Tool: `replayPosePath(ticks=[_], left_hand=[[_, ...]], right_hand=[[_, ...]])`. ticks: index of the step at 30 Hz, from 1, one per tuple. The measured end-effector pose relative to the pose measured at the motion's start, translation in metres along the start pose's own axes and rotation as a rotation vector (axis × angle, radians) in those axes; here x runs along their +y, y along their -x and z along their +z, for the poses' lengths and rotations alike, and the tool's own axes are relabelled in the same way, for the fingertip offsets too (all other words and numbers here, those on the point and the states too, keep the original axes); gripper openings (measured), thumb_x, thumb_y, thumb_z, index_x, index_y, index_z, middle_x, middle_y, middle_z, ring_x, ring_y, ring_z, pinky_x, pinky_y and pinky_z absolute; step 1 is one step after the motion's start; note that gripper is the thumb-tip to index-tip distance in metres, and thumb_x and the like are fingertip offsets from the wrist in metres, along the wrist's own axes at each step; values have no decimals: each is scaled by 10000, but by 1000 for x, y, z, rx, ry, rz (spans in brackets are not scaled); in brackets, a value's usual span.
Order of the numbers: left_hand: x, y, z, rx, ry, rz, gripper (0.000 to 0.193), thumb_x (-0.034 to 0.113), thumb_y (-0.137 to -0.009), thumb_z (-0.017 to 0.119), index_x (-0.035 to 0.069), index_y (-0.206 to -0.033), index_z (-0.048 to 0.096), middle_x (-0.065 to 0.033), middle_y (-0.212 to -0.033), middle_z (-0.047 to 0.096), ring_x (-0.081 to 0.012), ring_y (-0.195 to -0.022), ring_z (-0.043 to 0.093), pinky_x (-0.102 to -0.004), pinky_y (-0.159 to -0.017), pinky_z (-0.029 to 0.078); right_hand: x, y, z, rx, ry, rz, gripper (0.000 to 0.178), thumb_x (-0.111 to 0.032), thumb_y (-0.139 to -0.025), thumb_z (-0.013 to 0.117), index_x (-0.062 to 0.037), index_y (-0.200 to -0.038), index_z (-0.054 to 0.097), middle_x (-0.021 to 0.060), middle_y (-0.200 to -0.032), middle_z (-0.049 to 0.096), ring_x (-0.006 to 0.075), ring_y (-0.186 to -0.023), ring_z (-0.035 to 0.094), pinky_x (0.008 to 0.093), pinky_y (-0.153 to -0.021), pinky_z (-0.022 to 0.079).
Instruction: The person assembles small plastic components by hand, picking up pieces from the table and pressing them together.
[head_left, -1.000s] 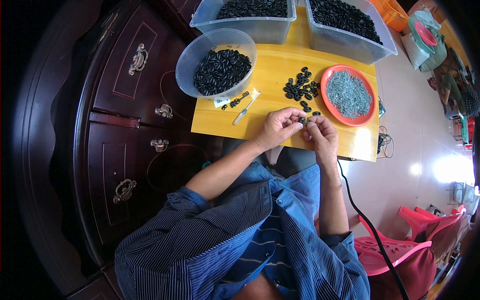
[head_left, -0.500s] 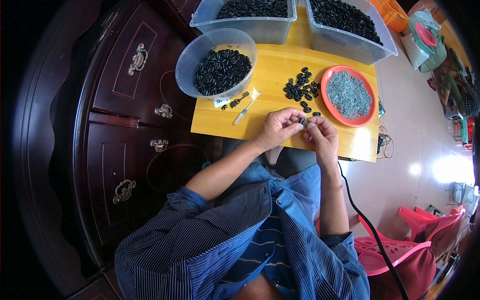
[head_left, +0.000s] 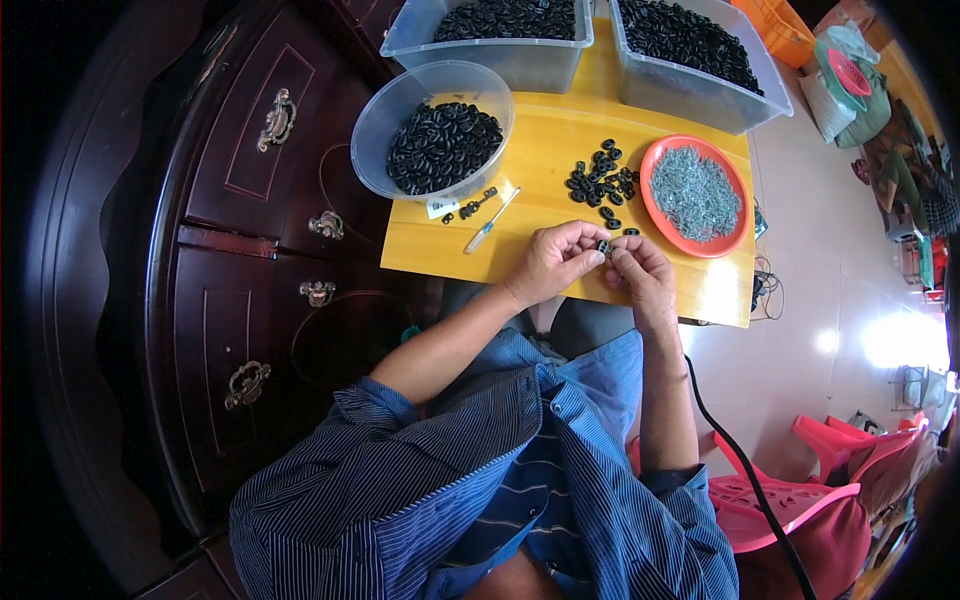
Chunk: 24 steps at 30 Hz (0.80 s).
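Over the near edge of the yellow table, my left hand (head_left: pixel 557 260) pinches a small black two-holed plastic piece (head_left: pixel 603 247) between thumb and fingers. My right hand (head_left: pixel 643 272) is closed in a pinch against the right side of that piece; what its fingertips hold is too small to make out. Just beyond the hands lies a loose pile of similar black pieces (head_left: pixel 597 186). To their right, an orange-red plate (head_left: pixel 652 205) bears a heap of small silvery screws (head_left: pixel 697 192).
A screwdriver (head_left: pixel 480 236) with a clear handle lies left of my hands, beside a few black pieces (head_left: pixel 468 209). Behind stand a round clear tub (head_left: pixel 375 170) and two clear bins (head_left: pixel 500 58) (head_left: pixel 690 107), all holding black pieces. A dark wooden cabinet (head_left: pixel 240 250) flanks the left.
My hands keep the same pinch on the black piece, which has tilted slightly between the fingertips. The whole view has shifted very slightly.
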<state>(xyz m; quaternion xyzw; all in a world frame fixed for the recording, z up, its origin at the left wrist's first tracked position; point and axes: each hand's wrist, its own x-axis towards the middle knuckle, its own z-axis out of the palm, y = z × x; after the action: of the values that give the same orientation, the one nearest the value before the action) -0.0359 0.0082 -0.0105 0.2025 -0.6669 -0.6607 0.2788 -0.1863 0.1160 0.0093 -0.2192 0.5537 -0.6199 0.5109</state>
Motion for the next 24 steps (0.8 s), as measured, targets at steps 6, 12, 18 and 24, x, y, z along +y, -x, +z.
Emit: replayPosePath(ticks=[6,12,18,24], left_hand=[[1,1,2,8,-44,13,260,25,-934,659,-6,-1192,642,2,-977,674,-32,-809,627,-203,-742,530],[2,0,3,20,-71,41,248,33,-929,673,-2,-1173,649,18,-927,653,-27,-777,622,-196,-714,524],[1,0,2,14,-93,35,241,38,-923,684,-2,-1159,656,33,-888,620,-19,-755,604,-187,-695,514],[1,0,2,19,-108,33,236,31,-921,681,-5,-1153,664,39,-878,605,-14,-736,586,-182,-685,502]], right_hand=[[-1,-1,0,-16,65,26,112,-125,-988,618,-55,-1069,651,-17,-903,665,51,-718,594,198,-675,497],[-1,0,0,-11,71,20,116,-131,-990,618,-56,-1072,652,-22,-900,668,45,-715,593,194,-667,495],[-1,0,2,-5,51,5,118,-131,-990,622,-54,-1076,652,-23,-894,668,45,-709,593,193,-664,494],[-2,1,2,-2,67,10,117,-129,-990,625,-50,-1072,652,-20,-898,667,46,-711,595,194,-666,495]])
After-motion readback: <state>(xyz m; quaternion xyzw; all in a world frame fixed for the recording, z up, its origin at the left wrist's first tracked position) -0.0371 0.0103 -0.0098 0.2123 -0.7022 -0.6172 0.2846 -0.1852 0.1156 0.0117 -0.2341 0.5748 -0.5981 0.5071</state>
